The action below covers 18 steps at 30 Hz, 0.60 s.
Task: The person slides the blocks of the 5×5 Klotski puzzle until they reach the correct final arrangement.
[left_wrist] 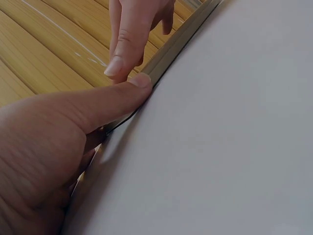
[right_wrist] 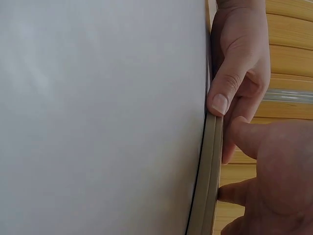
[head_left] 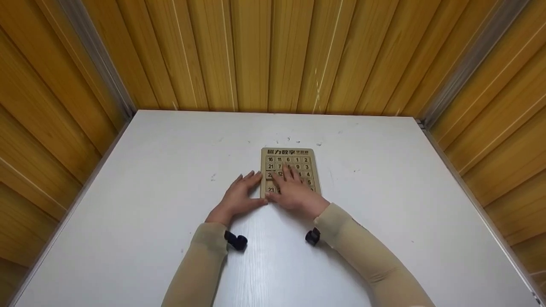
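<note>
A wooden number slide puzzle lies on the white table, with Chinese lettering across its top and rows of numbered square tiles. At its lower left, my left hand steadies the frame, the thumb against the near edge and the fingers along the left side. My right hand spreads over the lower tiles, its fingertips touching them and hiding several numbers. Near its index finger is a left-column tile, and a bare slot shows just below that tile. In the right wrist view, the puzzle's side edge runs beside both hands.
The white table extends around the puzzle, with small dark marks beyond its far edge. Wood-patterned panels wall the table's back and both sides. A small black device is worn at the left wrist, another black device at the right.
</note>
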Available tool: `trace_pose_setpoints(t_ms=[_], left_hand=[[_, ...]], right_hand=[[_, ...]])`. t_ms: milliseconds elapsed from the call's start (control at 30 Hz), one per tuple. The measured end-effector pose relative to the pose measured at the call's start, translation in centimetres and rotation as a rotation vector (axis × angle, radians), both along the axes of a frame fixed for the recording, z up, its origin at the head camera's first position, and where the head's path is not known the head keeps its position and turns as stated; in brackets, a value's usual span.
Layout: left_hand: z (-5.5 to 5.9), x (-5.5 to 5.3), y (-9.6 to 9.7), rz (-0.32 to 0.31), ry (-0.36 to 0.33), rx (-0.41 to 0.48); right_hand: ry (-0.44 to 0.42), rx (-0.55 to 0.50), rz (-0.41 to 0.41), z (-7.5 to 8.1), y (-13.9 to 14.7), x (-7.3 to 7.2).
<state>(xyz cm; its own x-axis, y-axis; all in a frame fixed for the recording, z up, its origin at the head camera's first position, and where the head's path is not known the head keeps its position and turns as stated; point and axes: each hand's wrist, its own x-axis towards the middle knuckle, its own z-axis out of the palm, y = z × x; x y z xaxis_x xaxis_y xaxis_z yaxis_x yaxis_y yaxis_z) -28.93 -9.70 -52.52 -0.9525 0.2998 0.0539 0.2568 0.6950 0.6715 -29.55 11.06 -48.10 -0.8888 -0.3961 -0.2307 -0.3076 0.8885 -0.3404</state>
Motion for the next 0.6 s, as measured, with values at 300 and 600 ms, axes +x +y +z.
trace_pose_setpoints(t_ms=[300, 600], left_hand=[[0.0, -0.1, 0.0, -0.03, 0.035, 0.0], [0.0, -0.2, 0.0, -0.037, 0.044, -0.019]], right_hand=[[-0.002, 0.021, 0.047, 0.1, 0.3, 1.6], [-0.004, 0.015, 0.047, 0.4, 0.5, 1.7]])
